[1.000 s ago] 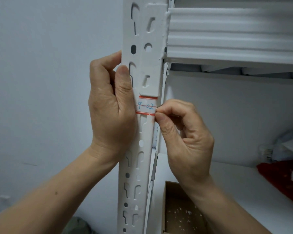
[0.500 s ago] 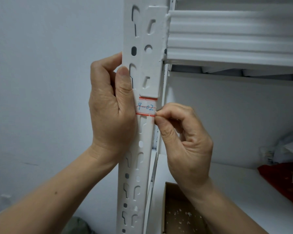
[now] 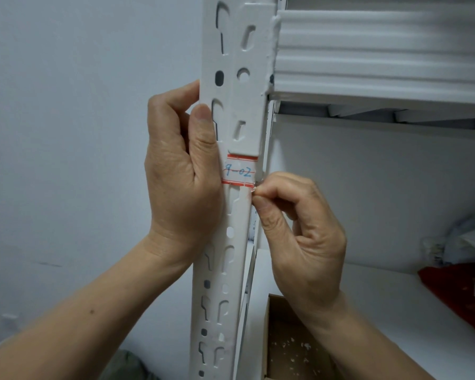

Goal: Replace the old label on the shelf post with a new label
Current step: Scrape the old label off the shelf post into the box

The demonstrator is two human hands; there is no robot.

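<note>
1 label (image 3: 239, 171) (red-edged) on 1 post (image 3: 242, 223); L hand (image 3: 176, 182) grips post, R hand (image 3: 299, 237) pinches label corner

Soft, even, dim light; edges slightly blurred.

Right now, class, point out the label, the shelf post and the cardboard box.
label (image 3: 239, 171): head view, on its handwritten middle strip.
shelf post (image 3: 240, 220): head view, on the painted face below the label.
cardboard box (image 3: 288, 325): head view, on its bare inner floor.
</note>
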